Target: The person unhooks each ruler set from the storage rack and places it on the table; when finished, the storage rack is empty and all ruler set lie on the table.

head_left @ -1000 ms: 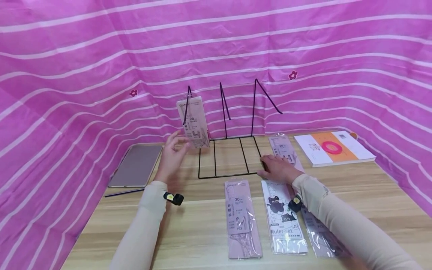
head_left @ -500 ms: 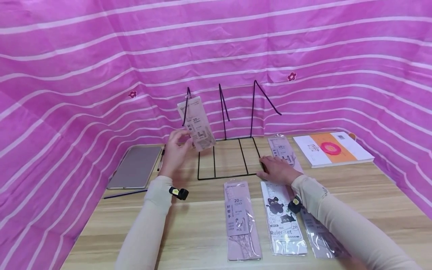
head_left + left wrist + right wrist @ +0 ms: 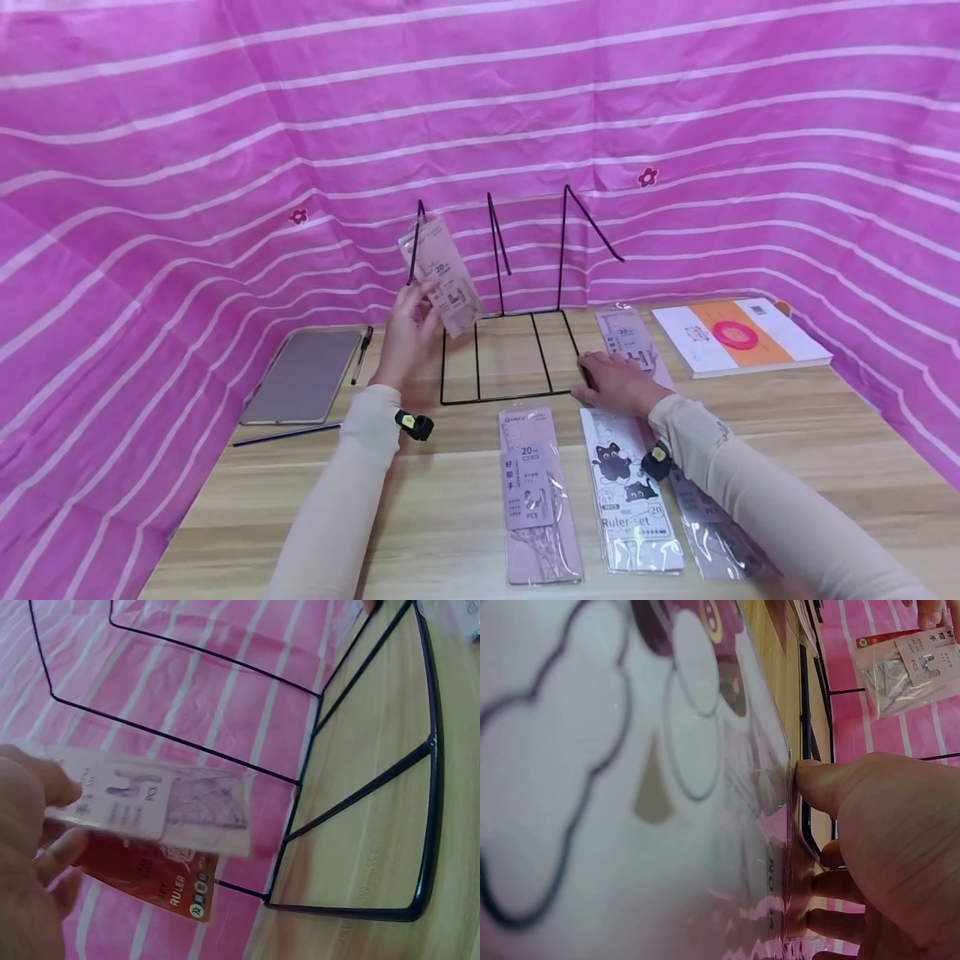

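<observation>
Pink ruler packet (image 3: 452, 271): hangs tilted on left hook (image 3: 414, 252), just above and right of the left-hand grip, lower end swung right.
Left hand (image 3: 407, 337): pinches packet near its lower left edge, one finger across front, others behind.
Right hand (image 3: 622, 382): grips near right corner of black wire rack (image 3: 430, 817), well right of left-hand grip.
Left wrist view only: red packet (image 3: 150, 874) right behind the pink one, "RULER" legible; right wrist view gets just a red edge, head view hides it.
Head view only: grey tablet (image 3: 303, 375), pen (image 3: 362, 354) and thin dark stick (image 3: 288, 435), all left of left-hand grip; book (image 3: 720, 333) beyond right hand.
Right wrist view: cat-print packet (image 3: 633, 492) fills foreground, beside thumb; small printed text on its edge.
Vs half a second ago: hung packet leans more; left hand shifted right, further onto it; right hand same spot.
Vs one second ago: pen now visible, was hidden.
Materials: packets are flat cards in clear, shiny, crinkled plastic; rack thin, bent black wire; table (image 3: 442, 517) pale wood grain; cloth (image 3: 480, 108) pink, white-striped, wrinkled.
Table packets: flat pink packet (image 3: 536, 492) nearer the person than both grips, cat-print one to its right; far pink packet (image 3: 633, 337) just behind right hand.
</observation>
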A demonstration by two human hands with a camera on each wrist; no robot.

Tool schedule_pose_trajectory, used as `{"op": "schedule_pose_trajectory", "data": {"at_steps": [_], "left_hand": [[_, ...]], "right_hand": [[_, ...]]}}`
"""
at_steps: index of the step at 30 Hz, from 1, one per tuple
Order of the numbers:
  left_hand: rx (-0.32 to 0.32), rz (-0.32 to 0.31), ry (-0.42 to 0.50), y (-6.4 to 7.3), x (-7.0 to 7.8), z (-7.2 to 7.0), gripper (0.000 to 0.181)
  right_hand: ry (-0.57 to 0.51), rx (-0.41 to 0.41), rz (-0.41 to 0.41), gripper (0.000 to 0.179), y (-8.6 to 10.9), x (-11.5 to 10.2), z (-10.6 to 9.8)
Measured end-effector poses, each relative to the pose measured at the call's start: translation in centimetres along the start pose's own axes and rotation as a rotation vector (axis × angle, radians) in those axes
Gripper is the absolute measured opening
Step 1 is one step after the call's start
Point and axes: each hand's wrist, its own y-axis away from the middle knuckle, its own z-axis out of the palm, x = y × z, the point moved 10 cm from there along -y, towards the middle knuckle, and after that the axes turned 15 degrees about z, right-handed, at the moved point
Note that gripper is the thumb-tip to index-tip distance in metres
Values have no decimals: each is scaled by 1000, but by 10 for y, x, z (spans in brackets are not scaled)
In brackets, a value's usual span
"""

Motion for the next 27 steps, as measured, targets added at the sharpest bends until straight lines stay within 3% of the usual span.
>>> {"op": "schedule_pose_trajectory", "data": {"at_steps": [4, 12, 15, 22, 27], "left_hand": [[33, 1, -46, 3, 0, -5, 61], [60, 13, 30, 13, 10, -29, 58], [59, -14, 73, 21, 12, -39, 59], [-8, -81, 115, 40, 26, -53, 58], [-66, -88, 125, 58, 41, -55, 58]], "right_hand": [[0, 6, -7, 76, 1, -2, 2], [4, -2, -1, 75, 2, -4, 2], [2, -11, 8, 76, 2, -4, 2], [3, -7, 17, 76, 1, -2, -1], [0, -17, 20, 76, 0, -1, -1]]}}
